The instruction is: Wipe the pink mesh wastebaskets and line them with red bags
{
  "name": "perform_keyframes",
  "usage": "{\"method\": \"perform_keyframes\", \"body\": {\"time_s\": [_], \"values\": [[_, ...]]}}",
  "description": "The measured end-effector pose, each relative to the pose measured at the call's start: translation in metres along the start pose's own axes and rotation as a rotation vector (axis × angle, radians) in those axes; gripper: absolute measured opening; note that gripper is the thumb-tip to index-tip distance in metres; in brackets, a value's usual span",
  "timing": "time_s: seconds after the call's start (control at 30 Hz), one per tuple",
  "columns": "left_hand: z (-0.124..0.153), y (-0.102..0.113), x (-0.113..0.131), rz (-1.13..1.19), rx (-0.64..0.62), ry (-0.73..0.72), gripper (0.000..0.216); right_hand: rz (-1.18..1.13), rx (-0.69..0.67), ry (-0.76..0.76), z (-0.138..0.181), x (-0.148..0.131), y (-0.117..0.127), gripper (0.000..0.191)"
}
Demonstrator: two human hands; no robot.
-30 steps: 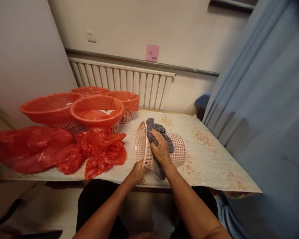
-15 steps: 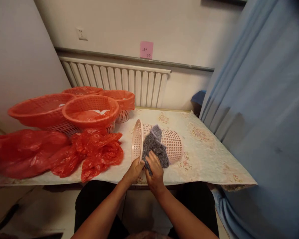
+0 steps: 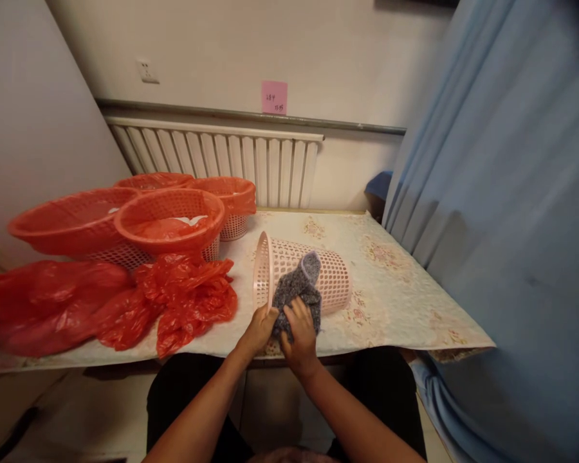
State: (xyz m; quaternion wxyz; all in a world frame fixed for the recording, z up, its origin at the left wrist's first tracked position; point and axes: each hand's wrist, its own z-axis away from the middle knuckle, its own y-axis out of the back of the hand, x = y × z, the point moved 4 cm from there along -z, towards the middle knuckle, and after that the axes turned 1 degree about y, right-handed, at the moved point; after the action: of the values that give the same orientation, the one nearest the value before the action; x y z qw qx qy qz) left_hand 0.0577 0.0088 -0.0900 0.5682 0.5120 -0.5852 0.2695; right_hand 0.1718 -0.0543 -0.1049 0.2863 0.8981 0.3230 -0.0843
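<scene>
Now the right hand [image 3: 300, 331], half curled, holds the gray cloth [image 3: 294, 289] lower, on the near side of the pink basket [image 3: 289, 254], lying sideways at centre frame; the left hand [image 3: 260, 329] grips its rim [image 3: 271, 273] firmly, so wiping seems to reach this lower part.

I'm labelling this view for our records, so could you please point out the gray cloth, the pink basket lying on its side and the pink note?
Gray cloth [image 3: 296, 285]: head view, its bunched middle.
Pink basket [image 3: 334, 278]: head view, side wall right of the cloth.
Pink note [image 3: 275, 98]: head view, middle of the paper.
</scene>
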Motion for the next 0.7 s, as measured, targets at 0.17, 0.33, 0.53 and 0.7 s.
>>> {"method": "perform_keyframes", "body": {"time_s": [0.17,0.33,0.53,0.7], "values": [[0.006,-0.001,0.001,-0.052,-0.009,-0.042,0.058,-0.022,0.083,-0.067,-0.037,0.02,0.015,0.049],[0.018,-0.009,-0.001,-0.038,-0.075,-0.102,0.056,-0.002,0.283,-0.334,-0.059,0.064,0.051,0.042],[0.04,-0.021,-0.006,-0.118,-0.175,-0.091,0.051,0.046,0.306,-0.581,-0.058,0.095,0.081,0.042],[0.025,-0.011,0.041,0.181,-0.123,-0.045,0.056,0.02,0.267,-0.468,-0.035,0.08,0.079,0.044]]}}
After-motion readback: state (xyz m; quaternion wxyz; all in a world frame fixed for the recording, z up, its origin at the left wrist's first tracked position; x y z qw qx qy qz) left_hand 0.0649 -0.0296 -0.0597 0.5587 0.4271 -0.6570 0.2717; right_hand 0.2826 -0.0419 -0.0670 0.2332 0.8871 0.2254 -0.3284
